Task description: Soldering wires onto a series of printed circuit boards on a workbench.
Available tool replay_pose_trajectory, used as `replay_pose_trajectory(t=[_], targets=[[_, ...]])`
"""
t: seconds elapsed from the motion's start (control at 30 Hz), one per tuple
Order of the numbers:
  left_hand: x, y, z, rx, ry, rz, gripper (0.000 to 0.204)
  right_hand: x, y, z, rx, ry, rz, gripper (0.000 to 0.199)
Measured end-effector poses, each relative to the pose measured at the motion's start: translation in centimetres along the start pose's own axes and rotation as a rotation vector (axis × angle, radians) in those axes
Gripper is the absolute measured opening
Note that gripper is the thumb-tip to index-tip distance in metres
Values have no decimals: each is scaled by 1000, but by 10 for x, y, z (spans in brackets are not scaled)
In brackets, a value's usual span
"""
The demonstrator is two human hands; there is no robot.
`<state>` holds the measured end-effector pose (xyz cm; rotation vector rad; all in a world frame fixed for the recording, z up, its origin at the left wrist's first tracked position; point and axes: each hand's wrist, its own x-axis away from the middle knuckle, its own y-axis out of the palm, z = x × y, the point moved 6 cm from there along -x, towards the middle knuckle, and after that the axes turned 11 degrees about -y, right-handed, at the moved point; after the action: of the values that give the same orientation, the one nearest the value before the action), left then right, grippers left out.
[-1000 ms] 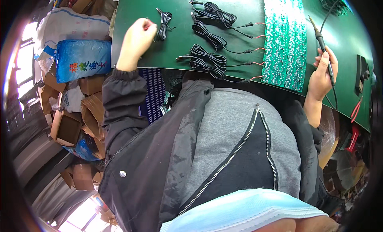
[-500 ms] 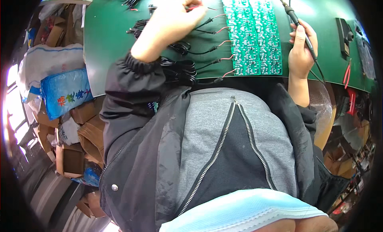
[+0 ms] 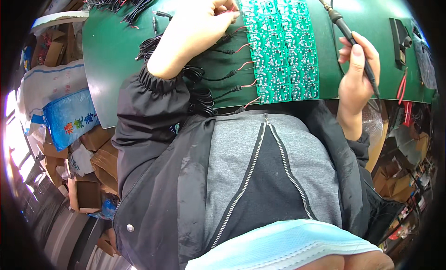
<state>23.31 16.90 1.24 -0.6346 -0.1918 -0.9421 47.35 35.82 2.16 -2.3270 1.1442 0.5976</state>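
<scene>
My left hand [image 3: 203, 26] is closed in a pinch on a thin red and black cable end, just left of the circuit boards [image 3: 283, 47]. The green boards lie joined in a panel of two columns, dotted with small parts. Several black cables [image 3: 223, 90] run to the panel's left edge, where their red wires meet the boards. The cables' coiled lengths lie partly beneath my left forearm. My right hand [image 3: 357, 77] grips a soldering iron [image 3: 346, 30] by its dark handle, right of the panel. The iron's tip lies beyond the upper edge of the view.
A bundle of black cables [image 3: 132, 3] lies at the table's far left. On the right stand a black holder [image 3: 399, 42] and red-handled pliers [image 3: 402, 87]. Left of the green table [image 3: 109, 61] are a blue bag [image 3: 72, 119] and cardboard boxes [image 3: 86, 193].
The view has shifted, so the table and boards appear lower and farther left. My left hand, with the cable, is now closer to the panel's left edge. The soldering iron stays in my right hand.
</scene>
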Motion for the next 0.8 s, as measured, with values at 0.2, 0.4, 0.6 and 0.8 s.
replay_pose_trajectory(t=[0.2,0.4,0.6,0.8], targets=[[1,-7,18,-335,328,228,12,-24,3,-30,-95,11,-149,25],[-8,-5,-4,-153,167,76,14,-27,13,-35,-73,93,-258,28],[-12,-1,-16,15,51,-50,13,-30,24,-43,-4,124,-325,27],[-9,-2,-15,131,68,-51,10,-29,31,-47,-6,138,-364,27]])
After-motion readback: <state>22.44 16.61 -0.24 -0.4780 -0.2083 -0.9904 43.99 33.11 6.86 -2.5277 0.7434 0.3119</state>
